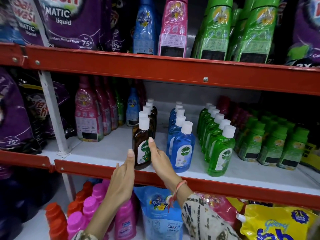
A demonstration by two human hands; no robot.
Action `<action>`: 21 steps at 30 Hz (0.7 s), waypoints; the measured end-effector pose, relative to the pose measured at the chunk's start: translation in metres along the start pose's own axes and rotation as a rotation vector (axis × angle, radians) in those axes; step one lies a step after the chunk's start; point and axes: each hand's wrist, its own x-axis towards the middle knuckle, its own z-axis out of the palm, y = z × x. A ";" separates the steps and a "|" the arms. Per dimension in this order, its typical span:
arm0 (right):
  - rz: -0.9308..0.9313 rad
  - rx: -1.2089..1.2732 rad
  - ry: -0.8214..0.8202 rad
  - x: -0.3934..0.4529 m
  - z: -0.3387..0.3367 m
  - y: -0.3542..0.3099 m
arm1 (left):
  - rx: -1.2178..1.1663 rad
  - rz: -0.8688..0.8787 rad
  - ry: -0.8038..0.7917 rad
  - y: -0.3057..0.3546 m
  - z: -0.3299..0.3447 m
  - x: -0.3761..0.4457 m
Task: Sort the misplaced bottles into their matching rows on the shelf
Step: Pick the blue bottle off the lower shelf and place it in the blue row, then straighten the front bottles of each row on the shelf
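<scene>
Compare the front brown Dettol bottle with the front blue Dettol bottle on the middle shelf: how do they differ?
The brown bottle is dark amber; the blue bottle is clear blue. Both hands flank the brown bottle; nothing is near the blue bottle. Both stand upright with white caps, each heading its own row.

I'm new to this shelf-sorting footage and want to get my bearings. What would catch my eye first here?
Three neat rows of white-capped bottles on the middle shelf stand out: brown bottles on the left, blue bottles in the centre, green bottles on the right. Both hands reach for the front brown one, the left hand beside it and the right hand against its label.
</scene>
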 end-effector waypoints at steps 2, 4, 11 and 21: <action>0.003 -0.007 0.041 0.000 0.001 0.003 | 0.039 0.002 -0.033 0.003 0.002 0.003; 0.003 0.009 0.060 -0.002 0.002 0.006 | -0.014 -0.005 -0.045 0.005 -0.002 0.009; -0.032 -0.013 0.133 -0.006 0.000 0.015 | -0.127 0.005 -0.084 0.005 -0.024 0.025; -0.062 0.088 0.119 -0.009 -0.001 0.016 | -0.122 -0.001 -0.036 0.002 -0.025 0.028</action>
